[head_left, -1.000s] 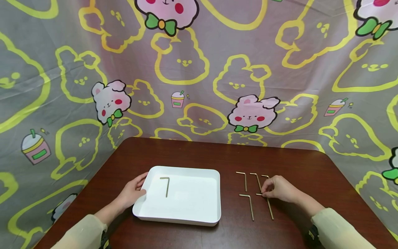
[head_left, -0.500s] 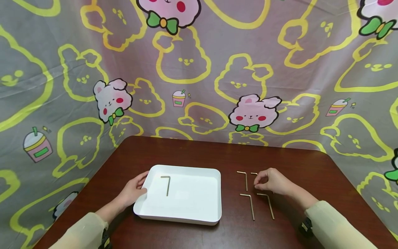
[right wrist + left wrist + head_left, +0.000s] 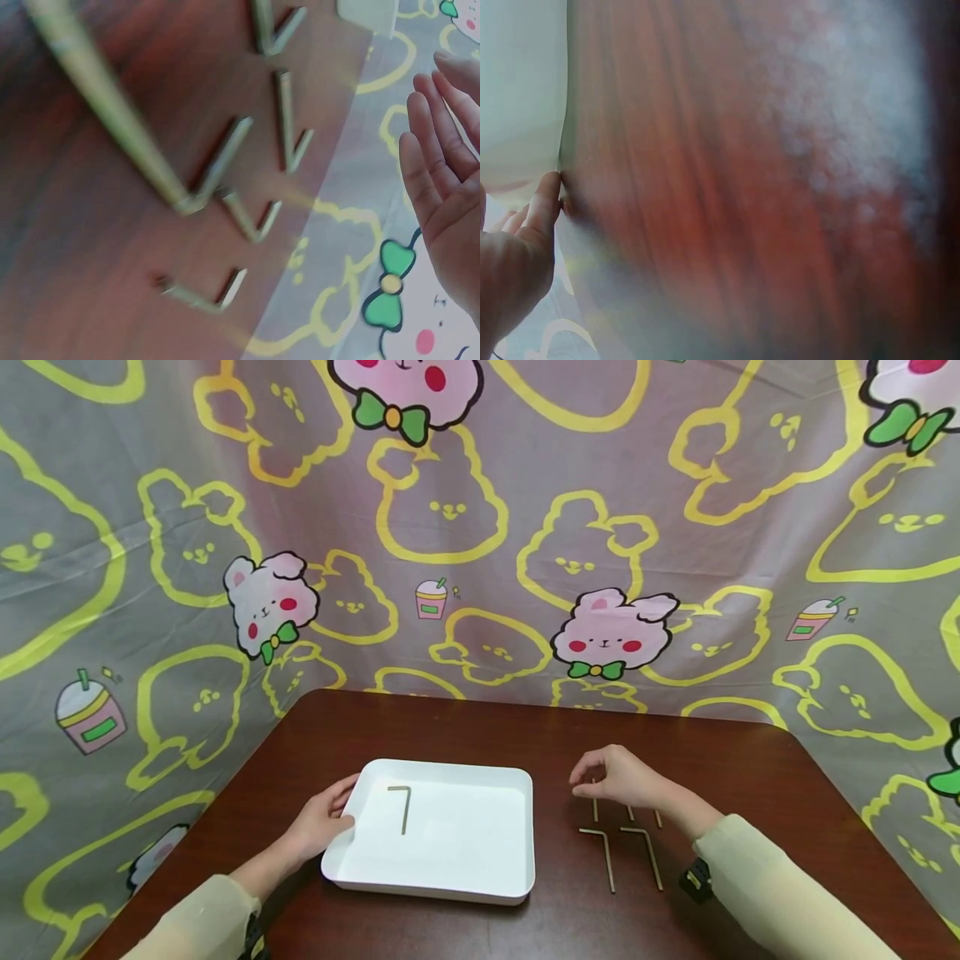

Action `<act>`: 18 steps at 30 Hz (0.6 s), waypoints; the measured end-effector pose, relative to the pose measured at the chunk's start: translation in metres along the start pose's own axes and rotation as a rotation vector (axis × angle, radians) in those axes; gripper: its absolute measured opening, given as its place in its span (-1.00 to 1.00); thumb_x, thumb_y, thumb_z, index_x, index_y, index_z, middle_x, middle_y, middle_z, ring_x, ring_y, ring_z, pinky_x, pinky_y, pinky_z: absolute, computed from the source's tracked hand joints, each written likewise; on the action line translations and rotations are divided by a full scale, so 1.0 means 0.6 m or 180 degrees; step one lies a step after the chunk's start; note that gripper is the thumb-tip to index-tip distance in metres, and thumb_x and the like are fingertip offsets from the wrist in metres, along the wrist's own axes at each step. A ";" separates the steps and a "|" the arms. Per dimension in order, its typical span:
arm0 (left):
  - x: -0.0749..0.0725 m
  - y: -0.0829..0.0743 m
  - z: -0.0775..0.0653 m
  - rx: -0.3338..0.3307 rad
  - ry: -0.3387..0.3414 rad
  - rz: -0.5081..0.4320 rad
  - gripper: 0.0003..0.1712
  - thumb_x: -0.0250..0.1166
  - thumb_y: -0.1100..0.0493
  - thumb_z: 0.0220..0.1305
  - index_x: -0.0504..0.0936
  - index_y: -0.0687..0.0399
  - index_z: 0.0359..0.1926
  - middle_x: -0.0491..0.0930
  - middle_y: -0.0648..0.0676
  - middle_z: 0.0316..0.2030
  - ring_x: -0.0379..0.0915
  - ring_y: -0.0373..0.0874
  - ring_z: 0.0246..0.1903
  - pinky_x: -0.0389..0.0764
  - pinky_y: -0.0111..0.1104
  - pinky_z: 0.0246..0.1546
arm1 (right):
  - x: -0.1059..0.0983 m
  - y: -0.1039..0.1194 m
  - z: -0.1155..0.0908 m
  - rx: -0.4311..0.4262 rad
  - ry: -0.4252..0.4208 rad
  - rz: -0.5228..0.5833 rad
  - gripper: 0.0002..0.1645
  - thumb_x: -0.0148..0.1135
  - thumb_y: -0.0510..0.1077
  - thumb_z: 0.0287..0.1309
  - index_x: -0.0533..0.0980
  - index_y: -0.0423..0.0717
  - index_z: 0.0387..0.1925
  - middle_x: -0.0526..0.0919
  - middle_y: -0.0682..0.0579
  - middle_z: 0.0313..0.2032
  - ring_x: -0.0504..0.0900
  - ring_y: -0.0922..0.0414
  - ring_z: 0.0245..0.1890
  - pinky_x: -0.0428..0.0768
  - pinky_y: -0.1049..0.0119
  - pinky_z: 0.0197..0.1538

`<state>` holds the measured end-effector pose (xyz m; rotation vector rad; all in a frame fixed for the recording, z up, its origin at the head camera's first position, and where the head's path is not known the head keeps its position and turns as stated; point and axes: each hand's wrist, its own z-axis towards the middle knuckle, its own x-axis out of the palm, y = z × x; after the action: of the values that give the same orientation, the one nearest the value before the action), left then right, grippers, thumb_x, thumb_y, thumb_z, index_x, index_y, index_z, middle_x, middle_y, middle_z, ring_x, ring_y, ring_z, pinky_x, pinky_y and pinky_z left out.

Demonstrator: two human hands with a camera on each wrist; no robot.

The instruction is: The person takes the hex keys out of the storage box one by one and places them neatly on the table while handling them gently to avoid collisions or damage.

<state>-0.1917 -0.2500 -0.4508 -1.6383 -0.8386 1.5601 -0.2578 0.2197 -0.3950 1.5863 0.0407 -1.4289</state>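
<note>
My left hand (image 3: 321, 821) grips the left side of a white tray (image 3: 435, 893), thumb over the rim. In the left wrist view its fingers (image 3: 544, 206) meet the tray's edge. One L-shaped hex key (image 3: 407, 810) lies inside the tray. Right of it, several more lie on the table in two rows. My right hand (image 3: 618, 778) hovers above the far row, its fingers bent loosely over the leftmost hex key (image 3: 596, 811) and hiding the upper parts of that row. The right wrist view shows nothing between the fingers. A hex key (image 3: 608, 860) and another (image 3: 652, 858) make up the near row.
The dark brown wooden table (image 3: 465, 727) has rounded far corners. A patterned cloth (image 3: 480, 585) hangs behind it and along both sides.
My right hand has moved left and slightly away across the far row of hex keys, from the right one to the leftmost. The left hand and the tray stay in place.
</note>
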 end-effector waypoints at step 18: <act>0.002 -0.002 -0.002 -0.0018 0.0000 -0.0008 -0.26 0.09 0.55 0.16 0.17 0.41 0.40 0.32 0.47 0.25 0.34 0.27 0.21 0.50 -0.05 0.08 | 0.022 0.087 0.117 -0.0096 0.0236 -0.0028 -0.63 0.40 -0.08 0.11 0.64 -0.07 -0.03 0.65 0.21 -0.32 0.62 0.22 -0.25 0.62 0.35 -0.21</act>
<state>-0.1906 -0.2485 -0.4500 -1.6408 -0.8454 1.5573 -0.2753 0.1390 -0.3627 1.6156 0.1122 -1.3698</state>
